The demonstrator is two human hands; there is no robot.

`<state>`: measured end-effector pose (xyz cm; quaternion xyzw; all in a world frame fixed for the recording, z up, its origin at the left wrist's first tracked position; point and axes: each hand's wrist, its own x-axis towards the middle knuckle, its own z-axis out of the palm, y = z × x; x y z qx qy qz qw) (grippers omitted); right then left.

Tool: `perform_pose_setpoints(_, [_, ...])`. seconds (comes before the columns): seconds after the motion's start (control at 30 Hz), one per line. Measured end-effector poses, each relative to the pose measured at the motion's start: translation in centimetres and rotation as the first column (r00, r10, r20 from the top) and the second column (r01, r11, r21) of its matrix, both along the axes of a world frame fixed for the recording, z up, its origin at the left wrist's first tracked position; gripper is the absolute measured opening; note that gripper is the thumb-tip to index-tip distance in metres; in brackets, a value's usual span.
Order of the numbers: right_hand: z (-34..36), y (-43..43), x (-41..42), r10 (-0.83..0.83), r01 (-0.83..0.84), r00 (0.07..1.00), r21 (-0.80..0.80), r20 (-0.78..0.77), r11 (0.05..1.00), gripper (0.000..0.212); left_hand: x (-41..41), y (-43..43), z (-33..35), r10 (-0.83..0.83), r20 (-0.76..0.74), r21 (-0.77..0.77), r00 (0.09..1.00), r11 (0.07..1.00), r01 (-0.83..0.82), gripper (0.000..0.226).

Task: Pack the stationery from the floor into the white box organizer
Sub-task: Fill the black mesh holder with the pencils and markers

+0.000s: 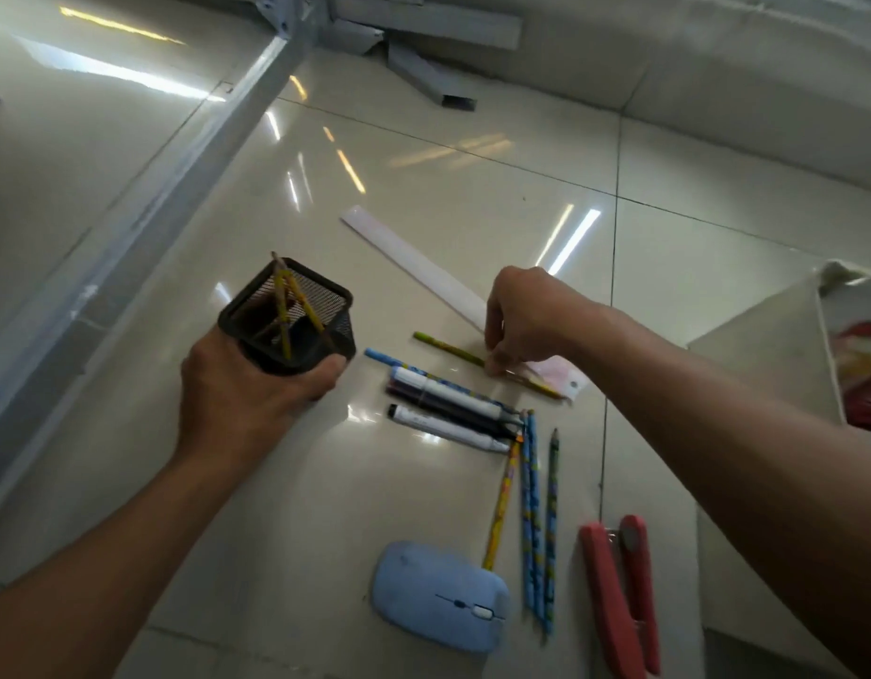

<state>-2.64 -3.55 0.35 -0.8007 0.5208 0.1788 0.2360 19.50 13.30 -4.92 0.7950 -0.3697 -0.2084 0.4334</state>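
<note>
Left hand point(242, 399) grips a black mesh pencil cup point(289, 318) holding yellow pencils; right hand point(526, 318) pinches a green-yellow pencil point(448, 349) on the floor

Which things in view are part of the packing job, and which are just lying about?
Job items: mesh pen holder in the left hand; green pencil under the right hand; white ruler; markers; loose pencils; red stapler; white box.

Lying about: blue mouse, possibly; metal frame pieces.
</note>
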Motion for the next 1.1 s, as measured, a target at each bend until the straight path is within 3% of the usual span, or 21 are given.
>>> perform_pose_setpoints(0.1, [-0.4, 0.3, 0.1, 0.008, -0.01, 0.999, 0.039, 0.05, 0.999, 0.02, 0.0, 0.1, 0.2, -0.015, 0.009, 0.009, 1.0, 1.0, 0.015, 0.071])
perform_pose_setpoints(0.27, [-1.1, 0.8, 1.3, 0.091, -0.088, 0.985, -0.031, 0.147, 0.996, 0.015, 0.1, 0.0, 0.2, -0.004, -0.018, 0.0, 1.0, 1.0, 0.004, 0.06])
perform_pose_setpoints(0.4, [-1.3, 1.5, 3.1, 0.136, -0.138, 0.969, -0.005, 0.209, 0.99, 0.016, 0.4, 0.0, -0.4, -0.006, -0.058, -0.015, 0.998, 1.0, 0.005, 0.073])
perform_pose_setpoints(1.1, [-2.2, 3.3, 4.7, 0.212, -0.21, 0.968, -0.029, 0.135, 0.977, 0.028, -0.1, 0.1, 0.6, -0.004, -0.031, 0.0, 1.0, 1.0, 0.004, 0.067])
